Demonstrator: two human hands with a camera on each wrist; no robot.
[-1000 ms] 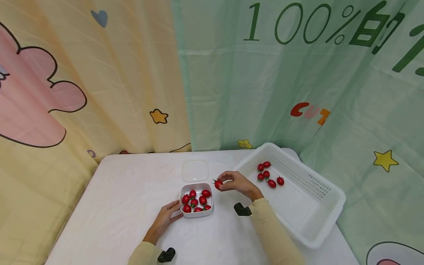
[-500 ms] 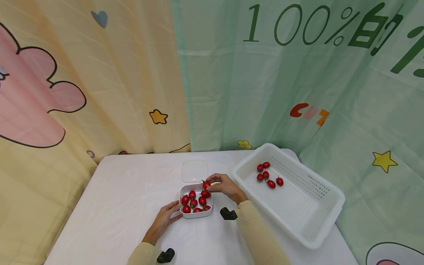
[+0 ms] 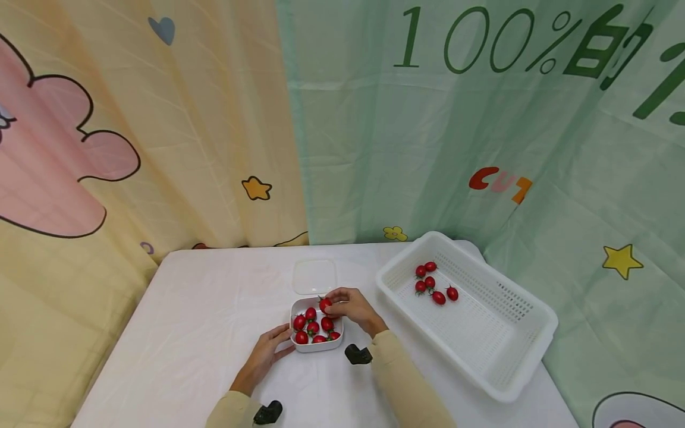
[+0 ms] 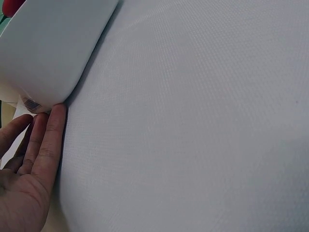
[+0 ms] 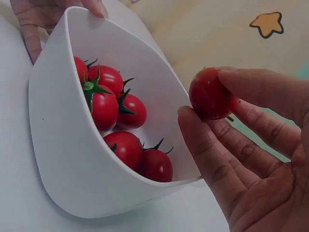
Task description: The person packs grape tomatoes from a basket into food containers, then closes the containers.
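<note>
My right hand (image 3: 350, 306) pinches a cherry tomato (image 5: 211, 94) between thumb and fingertips, just above the far right corner of a small white box (image 3: 317, 348). In the right wrist view the held tomato overlaps the box's rim. Several red cherry tomatoes with green stems (image 5: 126, 150) lie inside the box. My left hand (image 3: 266, 352) rests against the box's left side, its fingers mostly straight. In the left wrist view its fingertips (image 4: 59, 110) touch the bottom edge of the box, and the right wrist view shows one fingertip at the rim.
A large white perforated basket (image 3: 514, 380) stands at the right of the table, with several cherry tomatoes (image 3: 439, 297) in its far left part. A clear flat lid (image 3: 314, 276) lies behind the box. Patterned curtains (image 3: 353, 148) hang behind the white-covered table (image 3: 176, 339).
My right hand has moved left with the cherry tomato, from beside the box to over its far right corner, and lower. My left hand and the box have stayed put.
</note>
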